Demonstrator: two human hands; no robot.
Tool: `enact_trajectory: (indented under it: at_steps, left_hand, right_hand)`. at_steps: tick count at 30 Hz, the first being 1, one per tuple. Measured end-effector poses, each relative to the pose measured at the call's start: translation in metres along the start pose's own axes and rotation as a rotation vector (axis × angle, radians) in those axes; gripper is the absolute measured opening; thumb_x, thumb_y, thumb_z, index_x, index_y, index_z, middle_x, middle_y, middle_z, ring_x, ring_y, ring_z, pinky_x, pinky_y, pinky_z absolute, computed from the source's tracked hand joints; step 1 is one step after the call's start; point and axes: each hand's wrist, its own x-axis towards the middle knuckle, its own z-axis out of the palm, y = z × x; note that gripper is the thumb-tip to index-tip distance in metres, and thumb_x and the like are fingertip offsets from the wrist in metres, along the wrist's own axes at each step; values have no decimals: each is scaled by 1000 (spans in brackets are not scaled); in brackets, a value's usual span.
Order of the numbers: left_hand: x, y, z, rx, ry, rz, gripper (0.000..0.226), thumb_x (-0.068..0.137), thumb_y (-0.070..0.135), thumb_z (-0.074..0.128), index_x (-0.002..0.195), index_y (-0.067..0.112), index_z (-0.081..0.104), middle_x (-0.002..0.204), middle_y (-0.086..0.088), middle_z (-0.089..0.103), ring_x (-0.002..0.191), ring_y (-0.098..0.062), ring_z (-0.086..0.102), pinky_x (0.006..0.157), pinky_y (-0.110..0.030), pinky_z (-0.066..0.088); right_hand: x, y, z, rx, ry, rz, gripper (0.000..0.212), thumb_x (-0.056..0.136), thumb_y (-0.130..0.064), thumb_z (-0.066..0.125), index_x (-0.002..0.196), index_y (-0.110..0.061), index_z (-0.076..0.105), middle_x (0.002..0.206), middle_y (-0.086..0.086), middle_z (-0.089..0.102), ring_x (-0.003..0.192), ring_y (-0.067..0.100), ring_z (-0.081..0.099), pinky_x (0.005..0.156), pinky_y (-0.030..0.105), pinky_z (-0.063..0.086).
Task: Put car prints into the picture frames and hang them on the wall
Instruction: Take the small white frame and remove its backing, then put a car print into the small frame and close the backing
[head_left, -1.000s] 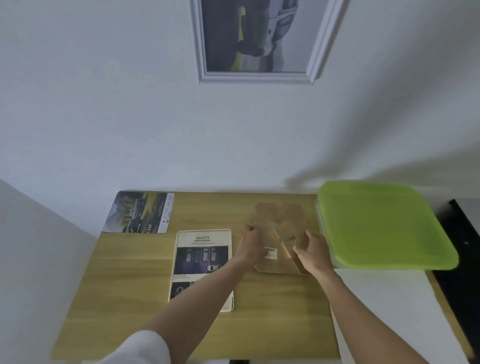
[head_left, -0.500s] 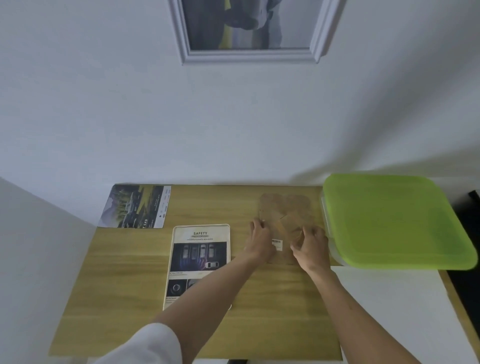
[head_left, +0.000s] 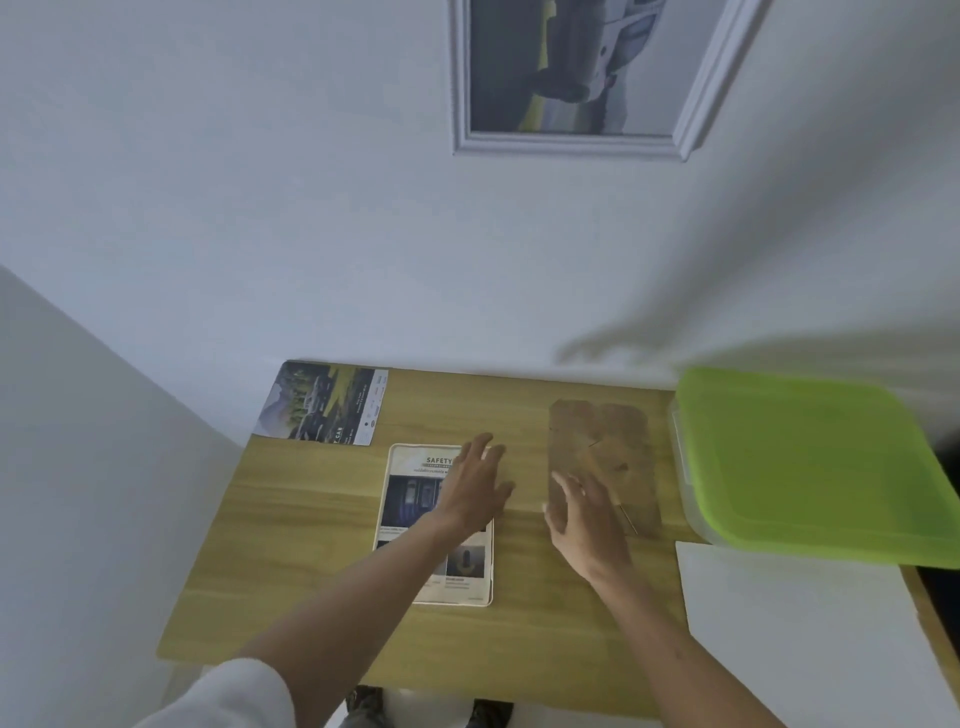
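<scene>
Two hands over the wooden table (head_left: 322, 545), both with fingers spread, grasping nothing. Left hand (head_left: 475, 491) hovers above the top right of the "SAFETY" car print (head_left: 415, 519), which lies flat mid-table. Right hand (head_left: 584, 525) is at the near left edge of the brown backing board (head_left: 602, 447); contact unclear. Second car print (head_left: 324, 402) at far left corner. Framed car picture (head_left: 571, 78) hangs on the wall. Green-lidded box (head_left: 810, 462) on the right.

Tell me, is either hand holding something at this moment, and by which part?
Nothing is held. The left hand is open above the safety print; the right hand is open, fingers spread over the brown frame back.
</scene>
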Motion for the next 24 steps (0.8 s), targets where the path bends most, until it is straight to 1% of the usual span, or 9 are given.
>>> enact_trajectory:
  at_steps: [3, 5, 9, 11, 12, 15, 18, 20, 24]
  left_hand:
    - [-27, -43, -21, 21, 4, -66, 69, 91, 42, 61, 148, 13, 34, 160, -7, 23, 146, -26, 22, 118, -41, 24]
    - [-47, -71, -32, 82, -47, -49, 84, 88, 50, 63, 152, 13, 25, 162, -9, 15, 149, -27, 15, 120, -41, 16]
    - [-79, -118, -46, 249, -224, 26, 117, 77, 69, 60, 155, 8, 0, 163, -8, -11, 151, -25, -5, 122, -38, -2]
    - [-90, -133, -47, 302, -339, 23, 130, 67, 82, 48, 153, 6, -13, 156, -7, -27, 149, -24, -16, 120, -37, -10]
    - [-93, -138, -46, 320, -377, 25, 132, 64, 84, 45, 151, 6, -16, 153, -6, -31, 148, -24, -19, 119, -37, -13]
    - [-100, -144, -39, 315, -390, 13, 125, 75, 75, 54, 150, 6, -18, 152, -6, -33, 146, -23, -23, 117, -38, -15]
    - [-103, -143, -36, 262, -347, -6, 119, 80, 66, 59, 152, 7, -16, 156, -5, -30, 147, -24, -22, 118, -40, -14]
    - [-103, -142, -36, 230, -344, -25, 115, 82, 61, 61, 153, 9, -13, 158, -3, -27, 148, -25, -21, 120, -43, -11]
    - [-110, -142, -32, 137, -322, -56, 106, 85, 51, 64, 155, 16, -8, 159, -1, -25, 148, -25, -21, 121, -45, -11]
  right_hand:
    - [-15, -32, 12, 19, -86, -84, 42, 94, -30, 62, 134, -17, 58, 126, 5, 59, 116, 22, 58, 95, 32, 51]
    - [-24, -48, 21, -15, -145, -114, 41, 96, -31, 59, 135, -19, 56, 127, 4, 58, 115, 20, 58, 97, 31, 49]
    - [-40, -74, 36, -56, -205, -59, 41, 99, -31, 51, 138, -17, 52, 127, 4, 56, 115, 20, 55, 95, 29, 48]
    - [-46, -83, 44, -98, -214, -21, 44, 100, -30, 47, 141, -13, 46, 132, 6, 53, 116, 21, 53, 95, 29, 47]
    - [-47, -88, 47, -117, -221, 3, 47, 101, -31, 45, 143, -11, 42, 138, 8, 50, 121, 22, 51, 98, 30, 47]
    - [-53, -105, 54, -195, -280, 79, 61, 103, -37, 38, 153, -4, 24, 157, 15, 28, 140, 28, 35, 112, 36, 37]
    - [-59, -121, 60, -216, -349, 160, 73, 103, -44, 35, 156, 0, 10, 163, 19, 6, 149, 33, 15, 121, 39, 23]
    - [-59, -128, 65, -133, -366, 235, 77, 102, -48, 35, 156, 0, 7, 164, 18, 1, 151, 33, 6, 123, 40, 17]
    - [-58, -132, 67, 12, -394, 340, 78, 101, -53, 35, 158, -7, 9, 165, 12, -5, 152, 32, -2, 124, 42, 15]
